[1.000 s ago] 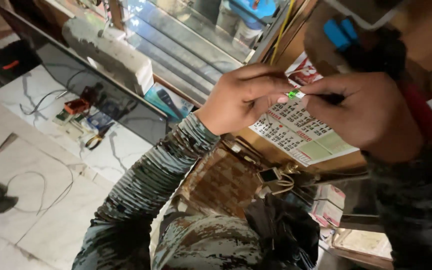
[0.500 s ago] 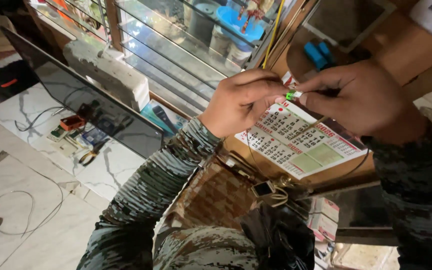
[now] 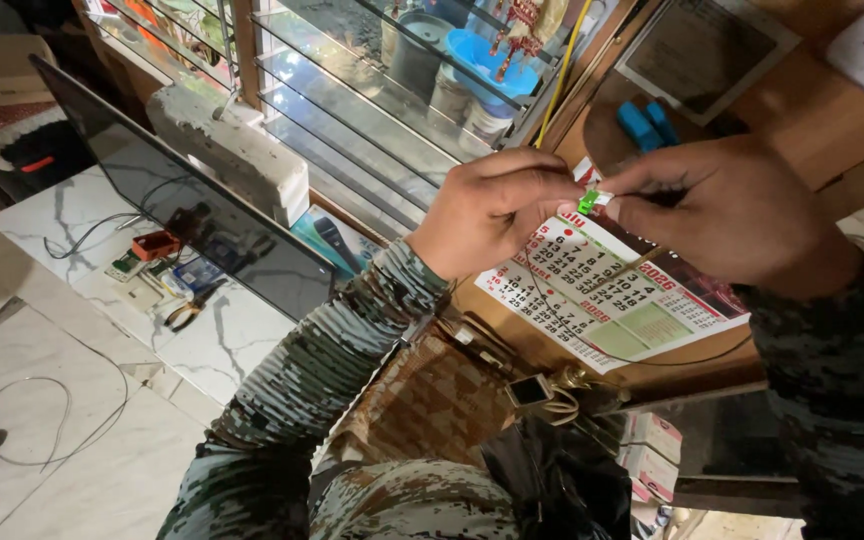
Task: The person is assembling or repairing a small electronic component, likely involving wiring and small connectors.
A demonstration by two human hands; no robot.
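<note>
My left hand (image 3: 497, 208) and my right hand (image 3: 732, 215) meet in front of me, fingertips pinched together on a small green and white piece (image 3: 590, 201). A thin dark wire (image 3: 642, 262) hangs down from the pinch across a wall calendar (image 3: 612, 295) just behind the hands. Both arms wear camouflage sleeves (image 3: 322, 370). How the small piece is split between the two hands is hidden by the fingers.
A dark flat screen (image 3: 192, 215) leans on a marble-patterned table (image 3: 82, 215) with small tools and circuit parts (image 3: 157, 265). A glass louvre window (image 3: 372, 90) stands behind. Two blue items (image 3: 649, 125) sit on a wooden shelf (image 3: 802, 110). A brown bag (image 3: 432, 400) hangs below. A cable (image 3: 42, 420) lies on the floor.
The view has shifted, so hands and calendar sit slightly lower and more central. Both hands keep their pinch on the green piece; fingers have adjusted a little.
</note>
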